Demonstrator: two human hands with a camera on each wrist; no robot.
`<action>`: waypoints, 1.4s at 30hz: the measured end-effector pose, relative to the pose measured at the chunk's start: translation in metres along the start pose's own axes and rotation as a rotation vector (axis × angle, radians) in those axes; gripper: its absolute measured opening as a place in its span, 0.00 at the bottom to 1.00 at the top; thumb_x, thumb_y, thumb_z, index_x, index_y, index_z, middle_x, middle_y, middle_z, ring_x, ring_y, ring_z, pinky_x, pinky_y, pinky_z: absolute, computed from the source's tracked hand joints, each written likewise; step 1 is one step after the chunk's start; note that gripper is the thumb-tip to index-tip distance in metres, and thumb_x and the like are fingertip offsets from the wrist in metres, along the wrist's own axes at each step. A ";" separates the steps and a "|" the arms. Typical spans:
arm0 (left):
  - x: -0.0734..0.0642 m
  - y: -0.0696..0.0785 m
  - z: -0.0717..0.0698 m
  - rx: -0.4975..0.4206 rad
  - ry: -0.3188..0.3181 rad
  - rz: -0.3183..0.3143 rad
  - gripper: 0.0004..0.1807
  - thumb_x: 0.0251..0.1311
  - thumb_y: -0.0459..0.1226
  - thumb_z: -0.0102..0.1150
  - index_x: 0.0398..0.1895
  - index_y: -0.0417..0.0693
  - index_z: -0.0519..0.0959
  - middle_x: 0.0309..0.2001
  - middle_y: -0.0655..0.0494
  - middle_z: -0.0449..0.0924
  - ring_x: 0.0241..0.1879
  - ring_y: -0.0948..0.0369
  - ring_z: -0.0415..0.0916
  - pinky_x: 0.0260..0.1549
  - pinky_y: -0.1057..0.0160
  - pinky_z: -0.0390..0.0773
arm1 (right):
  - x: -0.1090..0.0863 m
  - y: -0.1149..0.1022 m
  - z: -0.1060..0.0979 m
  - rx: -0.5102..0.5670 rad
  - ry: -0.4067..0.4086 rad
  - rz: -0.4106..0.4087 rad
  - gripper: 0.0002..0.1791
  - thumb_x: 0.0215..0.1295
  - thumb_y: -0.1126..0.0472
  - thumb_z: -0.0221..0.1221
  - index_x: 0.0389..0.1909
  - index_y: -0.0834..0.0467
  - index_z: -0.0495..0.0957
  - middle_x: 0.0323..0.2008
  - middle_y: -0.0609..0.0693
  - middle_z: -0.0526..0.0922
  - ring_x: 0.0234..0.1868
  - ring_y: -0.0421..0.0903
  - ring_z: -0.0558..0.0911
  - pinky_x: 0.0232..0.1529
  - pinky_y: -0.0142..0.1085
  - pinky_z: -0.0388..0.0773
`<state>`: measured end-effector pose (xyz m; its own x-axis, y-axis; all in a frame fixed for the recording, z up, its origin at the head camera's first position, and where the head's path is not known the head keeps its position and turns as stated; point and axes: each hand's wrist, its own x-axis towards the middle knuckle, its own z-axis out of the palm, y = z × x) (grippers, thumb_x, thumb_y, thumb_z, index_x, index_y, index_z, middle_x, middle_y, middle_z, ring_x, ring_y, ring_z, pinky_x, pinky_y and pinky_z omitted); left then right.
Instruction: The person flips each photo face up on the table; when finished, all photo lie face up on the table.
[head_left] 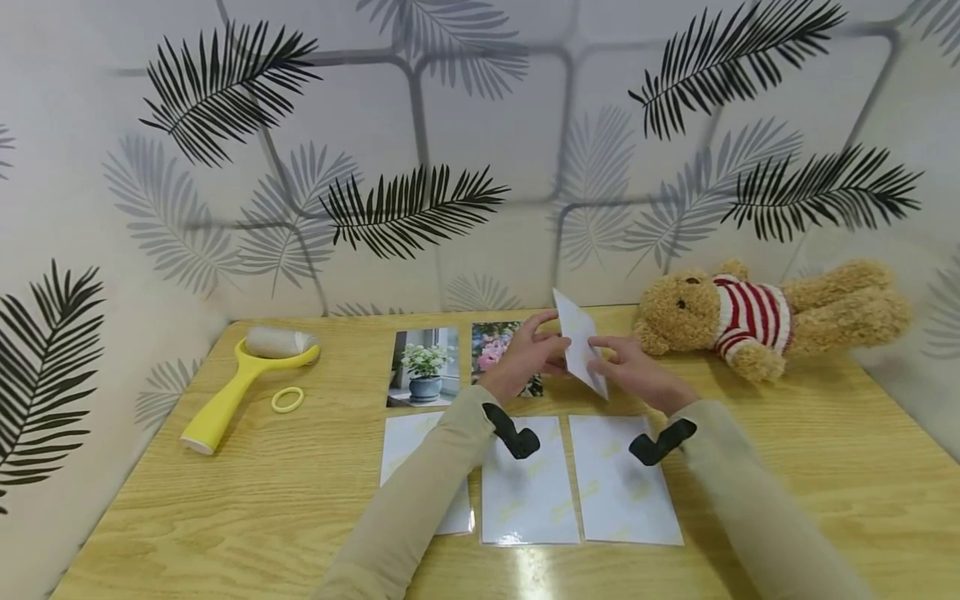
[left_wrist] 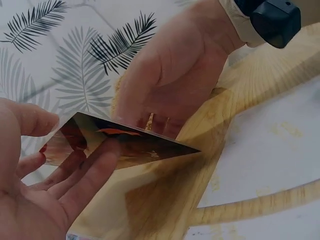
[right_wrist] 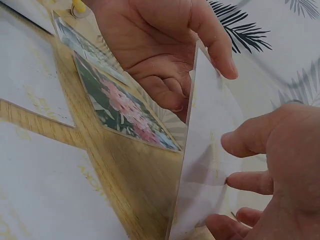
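Above the table, a tilted card is between the hands, the left gripping, the right's hold unclear.

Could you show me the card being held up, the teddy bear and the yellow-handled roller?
Card (right_wrist: 202, 150): right wrist view, on the middle of its white side.
Teddy bear (head_left: 757, 312): head view, on its red-and-white striped top.
Yellow-handled roller (head_left: 227, 402): head view, on its handle.

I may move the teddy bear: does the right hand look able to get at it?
Likely yes: the teddy bear lies close beside the right hand, nothing visible between, though that hand touches the raised card.
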<state>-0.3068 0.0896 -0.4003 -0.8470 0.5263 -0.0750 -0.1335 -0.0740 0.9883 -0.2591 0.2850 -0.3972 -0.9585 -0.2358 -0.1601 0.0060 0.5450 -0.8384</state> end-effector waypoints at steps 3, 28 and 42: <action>-0.001 0.002 0.000 0.038 -0.018 0.000 0.30 0.69 0.34 0.52 0.73 0.51 0.58 0.57 0.39 0.76 0.34 0.54 0.83 0.47 0.47 0.80 | 0.003 0.000 0.002 0.049 -0.010 -0.011 0.32 0.77 0.52 0.42 0.73 0.68 0.51 0.68 0.71 0.50 0.63 0.65 0.63 0.61 0.54 0.65; 0.003 -0.003 0.021 0.243 -0.109 -0.076 0.28 0.71 0.43 0.48 0.73 0.55 0.60 0.69 0.51 0.63 0.63 0.53 0.68 0.61 0.52 0.69 | -0.001 -0.021 -0.002 0.247 0.124 -0.108 0.40 0.76 0.43 0.35 0.73 0.41 0.17 0.72 0.71 0.46 0.57 0.67 0.70 0.42 0.47 0.81; 0.003 -0.018 0.026 0.763 -0.105 0.121 0.28 0.60 0.36 0.63 0.64 0.41 0.70 0.61 0.46 0.64 0.58 0.54 0.68 0.58 0.61 0.71 | -0.014 -0.010 -0.020 -0.102 0.252 -0.126 0.29 0.73 0.66 0.48 0.73 0.62 0.55 0.62 0.71 0.68 0.57 0.65 0.75 0.45 0.48 0.78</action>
<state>-0.2940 0.1142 -0.4148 -0.7751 0.6317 0.0150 0.3800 0.4470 0.8098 -0.2513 0.2992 -0.3763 -0.9904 -0.1068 0.0873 -0.1344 0.6050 -0.7848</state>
